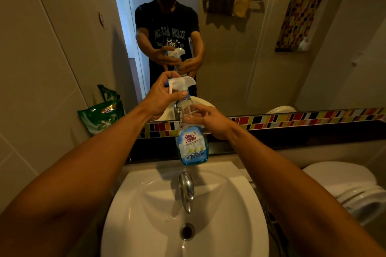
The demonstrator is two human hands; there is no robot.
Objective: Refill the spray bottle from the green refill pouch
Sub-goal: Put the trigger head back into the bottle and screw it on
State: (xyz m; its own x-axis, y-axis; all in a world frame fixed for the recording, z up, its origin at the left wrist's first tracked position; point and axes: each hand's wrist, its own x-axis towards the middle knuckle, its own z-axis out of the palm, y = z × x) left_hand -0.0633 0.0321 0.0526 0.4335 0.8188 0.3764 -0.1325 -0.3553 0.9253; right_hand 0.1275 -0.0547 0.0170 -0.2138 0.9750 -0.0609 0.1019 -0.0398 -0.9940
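Note:
A clear spray bottle (191,142) with a blue "King's Stella" label and a little blue liquid at its bottom is held upright above the back of the sink. My right hand (208,120) grips its upper body just under the neck. My left hand (165,96) is closed around the white trigger head (181,82) at the top. The green refill pouch (100,117) stands on the ledge at the left, leaning against the tiled wall, apart from both hands.
A white sink (167,204) with a chrome tap (186,190) lies below the bottle. A mirror (240,58) behind reflects the person and a towel rail. A dark ledge (292,137) with a coloured mosaic strip runs along the back. A white toilet (351,190) stands at the right.

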